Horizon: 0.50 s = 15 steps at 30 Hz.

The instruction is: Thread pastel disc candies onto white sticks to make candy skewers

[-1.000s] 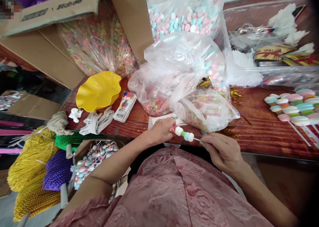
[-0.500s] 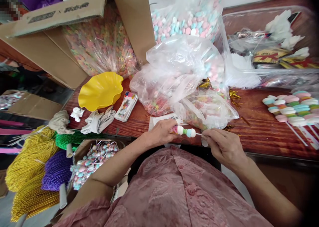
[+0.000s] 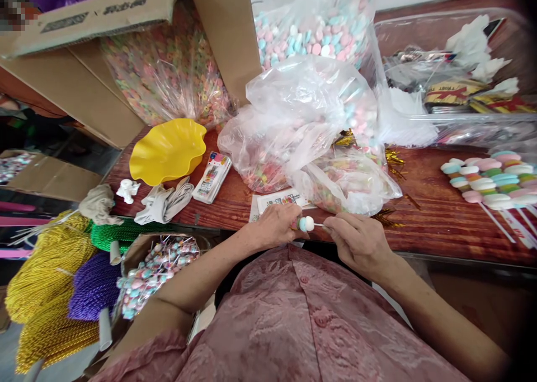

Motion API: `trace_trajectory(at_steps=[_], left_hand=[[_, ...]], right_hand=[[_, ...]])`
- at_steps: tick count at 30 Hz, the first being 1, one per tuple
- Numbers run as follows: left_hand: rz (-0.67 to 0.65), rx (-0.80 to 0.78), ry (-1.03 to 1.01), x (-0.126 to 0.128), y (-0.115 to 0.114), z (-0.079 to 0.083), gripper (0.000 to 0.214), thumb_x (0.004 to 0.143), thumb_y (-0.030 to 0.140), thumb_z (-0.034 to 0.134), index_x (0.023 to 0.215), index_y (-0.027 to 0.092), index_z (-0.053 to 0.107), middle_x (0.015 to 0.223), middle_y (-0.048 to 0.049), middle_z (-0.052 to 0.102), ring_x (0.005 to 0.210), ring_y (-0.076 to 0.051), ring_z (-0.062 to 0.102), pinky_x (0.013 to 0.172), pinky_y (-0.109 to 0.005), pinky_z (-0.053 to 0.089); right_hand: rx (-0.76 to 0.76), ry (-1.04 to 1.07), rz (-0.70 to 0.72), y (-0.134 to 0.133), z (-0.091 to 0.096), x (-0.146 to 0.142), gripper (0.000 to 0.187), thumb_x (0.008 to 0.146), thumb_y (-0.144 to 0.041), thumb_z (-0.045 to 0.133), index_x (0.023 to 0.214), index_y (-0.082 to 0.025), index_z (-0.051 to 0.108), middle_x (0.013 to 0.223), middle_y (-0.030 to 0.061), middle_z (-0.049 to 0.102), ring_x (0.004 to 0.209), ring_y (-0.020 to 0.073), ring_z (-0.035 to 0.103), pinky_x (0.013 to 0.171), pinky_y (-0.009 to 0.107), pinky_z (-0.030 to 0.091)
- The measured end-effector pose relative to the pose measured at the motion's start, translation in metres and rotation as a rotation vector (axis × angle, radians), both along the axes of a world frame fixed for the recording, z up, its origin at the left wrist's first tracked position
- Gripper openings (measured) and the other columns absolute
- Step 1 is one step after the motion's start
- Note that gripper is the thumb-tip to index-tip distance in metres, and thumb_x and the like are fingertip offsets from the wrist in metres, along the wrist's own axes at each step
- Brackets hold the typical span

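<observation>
Left hand point(image 3: 274, 225) is curled shut around one end of a short stack of candy discs point(image 3: 305, 223), only a blue one and a white one showing past the fingertips. Right hand point(image 3: 356, 242) pinches the thin white stick point(image 3: 319, 225) between thumb and forefinger, just beside the stack, other fingers tucked under. The whole thing hangs in the air right over the near edge of the table point(image 3: 440, 225), above the person's lap, resting on nothing. Main risk as I see it: the stick is thin and the two grips sit close together, so any off-axis push likely bends or snaps it, or cracks a disc at its hole. Second: there's nothing under the hands, so a disc that slips free drops past the table edge onto the pink shirt point(image 3: 293, 315) or the floor, or into the carton of wrapped lollipops point(image 3: 155, 267) down at the left. Third: the loose clear bag of sweets point(image 3: 348, 183) slumps just behind the hands, its plastic near the stick, and a snag there could drag the bag forward and spill it over the edge. Can't tell how many discs are hidden inside the left fist, so can't judge how firmly they sit. Finished candy sticks point(image 3: 490, 178) lie well apart at the right, yellow bowl point(image 3: 166, 150) well apart at the left, neither in harm's way
</observation>
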<state>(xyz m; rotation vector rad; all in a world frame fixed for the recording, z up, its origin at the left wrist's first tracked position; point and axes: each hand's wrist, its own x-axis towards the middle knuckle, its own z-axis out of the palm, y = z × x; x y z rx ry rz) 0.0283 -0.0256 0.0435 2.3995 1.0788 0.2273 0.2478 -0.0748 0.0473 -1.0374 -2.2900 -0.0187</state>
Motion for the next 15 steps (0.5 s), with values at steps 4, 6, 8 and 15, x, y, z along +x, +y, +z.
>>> trace_trajectory(at_steps=[4,6,8,15], left_hand=[[0.004,-0.043,-0.013,0.004,-0.002,0.002,0.03,0.079,0.042,0.073,0.082,0.018,0.056,0.079,-0.0038,0.064,0.075,-0.02,0.06,0.063,-0.028,0.037],[0.012,-0.051,-0.015,0.008,-0.002,0.001,0.028,0.079,0.039,0.074,0.082,0.018,0.057,0.078,-0.0041,0.064,0.074,-0.02,0.06,0.063,-0.028,0.038],[0.008,-0.063,-0.041,0.013,-0.001,-0.002,0.025,0.078,0.036,0.073,0.083,0.017,0.058,0.078,-0.0045,0.065,0.074,-0.02,0.06,0.064,-0.029,0.039],[0.018,-0.201,-0.244,0.018,0.009,-0.002,0.027,0.069,0.018,0.071,0.095,0.011,0.064,0.083,-0.0062,0.066,0.077,-0.019,0.06,0.07,-0.03,0.045]], right_hand=[[-0.017,-0.027,0.037,0.005,-0.002,-0.006,0.018,0.088,-0.008,0.044,0.082,-0.018,0.059,0.07,0.003,0.059,0.064,0.0147,0.051,0.06,0.028,0.036],[0.001,-0.042,0.047,0.007,-0.004,-0.012,0.018,0.087,-0.008,0.045,0.079,-0.018,0.058,0.069,0.003,0.058,0.062,0.0145,0.049,0.059,0.028,0.034],[0.017,-0.038,0.045,0.01,-0.007,-0.02,0.018,0.086,-0.007,0.046,0.077,-0.018,0.057,0.068,0.0033,0.059,0.061,0.0142,0.048,0.059,0.028,0.033],[0.04,0.016,0.109,0.029,-0.008,-0.034,0.022,0.086,-0.008,0.042,0.07,-0.018,0.055,0.063,0.0024,0.055,0.058,0.0134,0.044,0.056,0.029,0.03]])
